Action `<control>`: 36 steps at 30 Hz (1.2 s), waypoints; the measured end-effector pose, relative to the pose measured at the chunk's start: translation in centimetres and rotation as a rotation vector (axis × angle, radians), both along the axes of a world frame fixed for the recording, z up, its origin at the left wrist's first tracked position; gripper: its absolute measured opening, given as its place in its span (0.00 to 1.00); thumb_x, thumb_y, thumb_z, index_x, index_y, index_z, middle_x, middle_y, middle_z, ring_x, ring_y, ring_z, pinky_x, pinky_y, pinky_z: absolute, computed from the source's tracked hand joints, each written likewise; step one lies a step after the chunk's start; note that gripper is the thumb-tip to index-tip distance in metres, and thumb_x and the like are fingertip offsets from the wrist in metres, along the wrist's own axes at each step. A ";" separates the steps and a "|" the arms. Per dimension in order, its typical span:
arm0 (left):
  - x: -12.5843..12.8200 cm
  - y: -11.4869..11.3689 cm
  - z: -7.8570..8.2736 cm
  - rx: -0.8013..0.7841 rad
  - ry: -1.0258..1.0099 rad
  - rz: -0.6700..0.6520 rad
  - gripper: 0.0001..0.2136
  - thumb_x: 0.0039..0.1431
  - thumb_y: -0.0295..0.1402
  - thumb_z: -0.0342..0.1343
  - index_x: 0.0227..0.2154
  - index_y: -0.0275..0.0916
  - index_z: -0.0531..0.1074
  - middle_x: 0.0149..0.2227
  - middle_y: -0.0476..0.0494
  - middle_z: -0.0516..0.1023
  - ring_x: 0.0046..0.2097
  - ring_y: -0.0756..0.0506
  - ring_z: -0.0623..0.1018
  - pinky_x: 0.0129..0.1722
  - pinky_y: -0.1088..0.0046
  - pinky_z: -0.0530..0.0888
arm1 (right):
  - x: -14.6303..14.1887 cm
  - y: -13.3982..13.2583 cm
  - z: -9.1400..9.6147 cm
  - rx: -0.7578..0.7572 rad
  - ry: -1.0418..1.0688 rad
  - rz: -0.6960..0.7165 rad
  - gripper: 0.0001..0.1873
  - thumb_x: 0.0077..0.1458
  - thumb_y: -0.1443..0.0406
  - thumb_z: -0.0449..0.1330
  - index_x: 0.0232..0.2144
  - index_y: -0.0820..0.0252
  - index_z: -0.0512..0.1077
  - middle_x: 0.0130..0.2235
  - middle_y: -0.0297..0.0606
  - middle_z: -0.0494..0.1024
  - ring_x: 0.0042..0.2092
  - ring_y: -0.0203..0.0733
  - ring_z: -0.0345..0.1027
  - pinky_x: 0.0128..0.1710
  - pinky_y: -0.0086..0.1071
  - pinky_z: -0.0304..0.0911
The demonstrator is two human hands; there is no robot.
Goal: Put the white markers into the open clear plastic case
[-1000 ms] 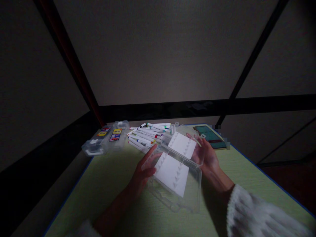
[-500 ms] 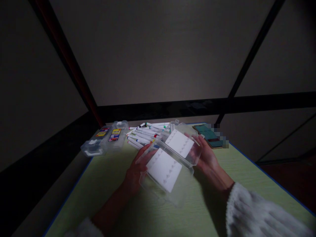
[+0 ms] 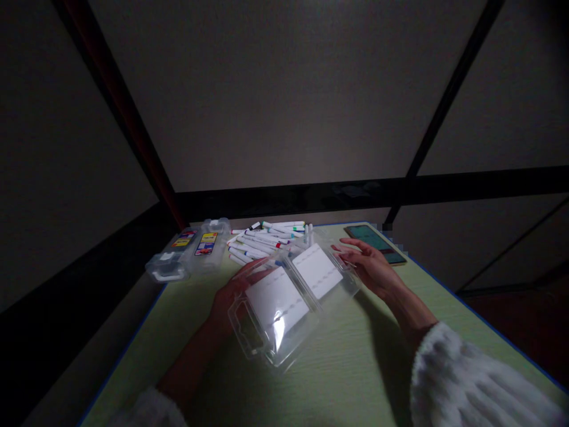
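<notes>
A clear plastic case [image 3: 284, 296] lies opened flat in front of me, with a white insert in each half. My left hand [image 3: 231, 293] holds its near left half, fingers curled around the edge. My right hand [image 3: 371, 267] rests at the far right end of the case with fingers stretched out along it. Just behind the case lies a heap of several white markers [image 3: 267, 237] with coloured caps.
A second clear case [image 3: 189, 255] with coloured labels lies shut at the far left of the green table [image 3: 338, 379]. A phone [image 3: 377, 240] lies at the far right corner. Dark wall panels and beams rise behind the table.
The case has swung down and left from a tilted hold to lie almost flat. My right hand has slid from under it and its fingers have straightened.
</notes>
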State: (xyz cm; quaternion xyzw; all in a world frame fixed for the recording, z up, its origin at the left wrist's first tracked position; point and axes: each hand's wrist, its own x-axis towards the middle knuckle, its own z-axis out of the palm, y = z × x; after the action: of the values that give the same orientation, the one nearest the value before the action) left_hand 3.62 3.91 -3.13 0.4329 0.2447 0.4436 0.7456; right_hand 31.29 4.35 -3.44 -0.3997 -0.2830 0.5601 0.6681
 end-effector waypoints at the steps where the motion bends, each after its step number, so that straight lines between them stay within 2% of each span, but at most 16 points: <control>1: 0.0 0.1 0.0 0.000 0.008 -0.013 0.19 0.47 0.35 0.51 0.44 0.39 0.68 0.44 0.41 0.75 0.48 0.38 0.70 0.47 0.60 0.63 | 0.1 -0.1 0.1 -0.005 -0.038 0.037 0.18 0.35 0.81 0.60 0.32 0.63 0.70 0.30 0.39 0.78 0.28 0.36 0.72 0.26 0.22 0.68; 5: -0.1 0.2 -0.2 -0.014 0.111 -0.044 0.17 0.48 0.36 0.52 0.42 0.39 0.70 0.41 0.41 0.76 0.47 0.38 0.71 0.48 0.60 0.63 | 0.6 -0.5 0.3 -0.016 -0.153 0.172 0.18 0.34 0.79 0.62 0.32 0.63 0.71 0.29 0.36 0.78 0.29 0.36 0.72 0.25 0.22 0.67; 12: -0.2 -0.1 -1.0 0.044 0.207 -0.024 0.14 0.47 0.37 0.55 0.38 0.38 0.73 0.43 0.40 0.74 0.51 0.37 0.68 0.50 0.60 0.62 | 1.4 -0.8 0.0 0.011 -0.199 0.239 0.18 0.34 0.78 0.61 0.32 0.61 0.70 0.31 0.35 0.77 0.30 0.37 0.72 0.29 0.27 0.68; 17: -0.1 0.0 -0.9 0.037 0.333 -0.019 0.12 0.46 0.35 0.55 0.34 0.38 0.75 0.44 0.40 0.74 0.48 0.37 0.70 0.45 0.62 0.65 | 2.0 -1.1 -0.3 0.005 -0.413 0.369 0.23 0.35 0.75 0.63 0.38 0.61 0.69 0.33 0.36 0.76 0.32 0.36 0.70 0.31 0.28 0.65; 21: 0.0 0.2 -0.7 0.015 0.472 -0.075 0.13 0.43 0.36 0.56 0.34 0.38 0.75 0.41 0.41 0.75 0.43 0.39 0.72 0.40 0.65 0.67 | 2.6 -1.1 -1.0 0.013 -0.498 0.426 0.24 0.35 0.74 0.62 0.39 0.61 0.68 0.33 0.35 0.75 0.32 0.36 0.69 0.31 0.28 0.64; 24: -0.1 0.0 -0.3 -0.052 0.489 0.004 0.13 0.43 0.38 0.54 0.31 0.37 0.76 0.36 0.42 0.77 0.40 0.41 0.73 0.36 0.68 0.67 | 2.9 -1.0 -1.5 -0.022 -0.523 0.461 0.23 0.36 0.74 0.60 0.40 0.60 0.68 0.34 0.35 0.75 0.32 0.35 0.68 0.31 0.28 0.63; 27: -0.2 0.2 -0.3 -0.071 0.548 0.070 0.12 0.41 0.37 0.55 0.28 0.35 0.76 0.28 0.44 0.77 0.32 0.44 0.74 0.29 0.73 0.66 | 3.0 -1.0 -1.8 -0.028 -0.541 0.489 0.22 0.37 0.73 0.60 0.39 0.60 0.67 0.35 0.35 0.74 0.32 0.35 0.68 0.31 0.28 0.62; 31: -0.3 1.1 -1.1 0.000 0.628 0.122 0.13 0.39 0.37 0.57 0.27 0.32 0.76 0.19 0.47 0.74 0.22 0.50 0.70 0.24 0.75 0.62 | 2.8 -1.1 -1.6 0.003 -0.635 0.460 0.19 0.37 0.71 0.60 0.37 0.62 0.68 0.33 0.35 0.74 0.32 0.36 0.68 0.30 0.29 0.62; 36: -0.4 2.0 -1.8 0.079 0.728 0.212 0.12 0.33 0.32 0.59 0.25 0.32 0.74 0.16 0.51 0.73 0.19 0.52 0.67 0.21 0.77 0.61 | 2.4 -0.9 -1.3 0.038 -0.774 0.433 0.17 0.33 0.70 0.60 0.33 0.63 0.69 0.28 0.34 0.74 0.28 0.35 0.66 0.25 0.27 0.60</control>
State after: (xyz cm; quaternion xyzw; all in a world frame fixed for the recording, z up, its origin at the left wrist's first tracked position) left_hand 3.21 5.94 -4.89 0.5626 0.5197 0.3448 0.5427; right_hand 33.71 3.42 -4.75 -0.4992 -0.5998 0.4910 0.3872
